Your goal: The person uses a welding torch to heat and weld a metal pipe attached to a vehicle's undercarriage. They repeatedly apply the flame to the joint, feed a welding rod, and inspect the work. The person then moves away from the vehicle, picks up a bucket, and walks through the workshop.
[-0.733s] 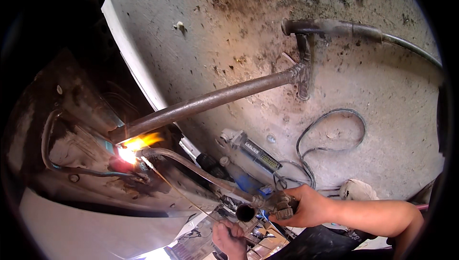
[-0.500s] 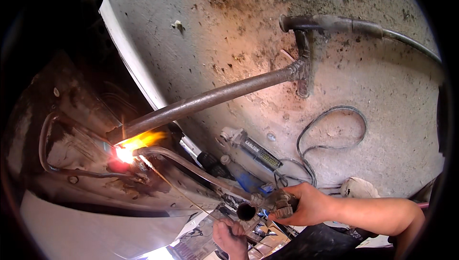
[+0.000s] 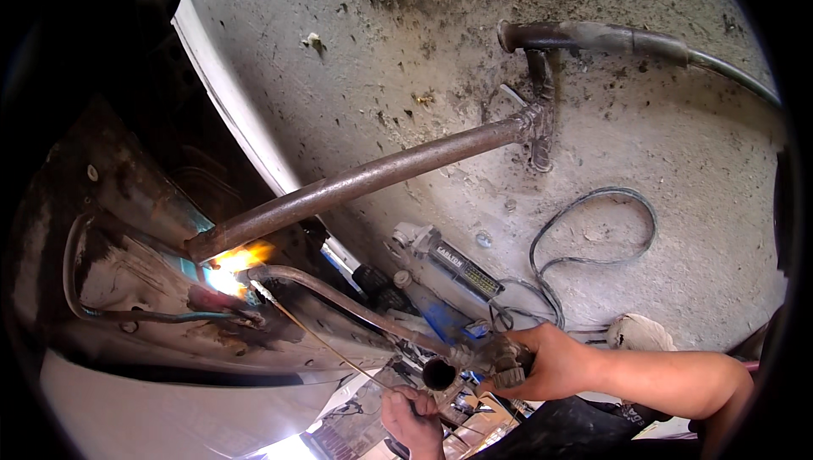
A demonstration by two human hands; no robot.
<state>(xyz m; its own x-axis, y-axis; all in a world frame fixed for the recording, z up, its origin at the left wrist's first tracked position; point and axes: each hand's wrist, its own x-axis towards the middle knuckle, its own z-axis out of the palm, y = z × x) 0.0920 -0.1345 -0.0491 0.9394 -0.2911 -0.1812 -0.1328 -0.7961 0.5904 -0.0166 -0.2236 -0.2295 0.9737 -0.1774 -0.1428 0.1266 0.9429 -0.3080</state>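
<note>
**A:** Right hand (image 3: pixel 555 365) is wrapped tight round the torch handle (image 3: pixel 495 360) down at the lower middle, fingers closed all the way about the valve body. See it?

**B:** Got it. The torch's thin curved neck (image 3: pixel 339 295) runs up and left from that grip, and the flame (image 3: pixel 233 267) burns bright orange-white at its tip, right against the rusty underside of the car body (image 3: pixel 127 274).

**A:** And the left hand (image 3: pixel 411 418)?

**B:** Low in the picture, just below the torch handle, pinched shut on a thin filler rod (image 3: pixel 313 337). The rod slants up and left, and its far end sits right at the flame.

**A:** Big rusty pipe (image 3: pixel 364 181) crossing above them, its lower end just over the flame, its upper end meeting a joint near a second pipe (image 3: pixel 593 37) on the concrete floor (image 3: pixel 423 62).

**B:** On the floor near the right hand: a blue bottle jack (image 3: pixel 436 312), a grey tool with a dark label (image 3: pixel 449 258) and a loop of black cable (image 3: pixel 593 231). A white rag (image 3: pixel 639 333) lies just beside the right forearm.
</note>
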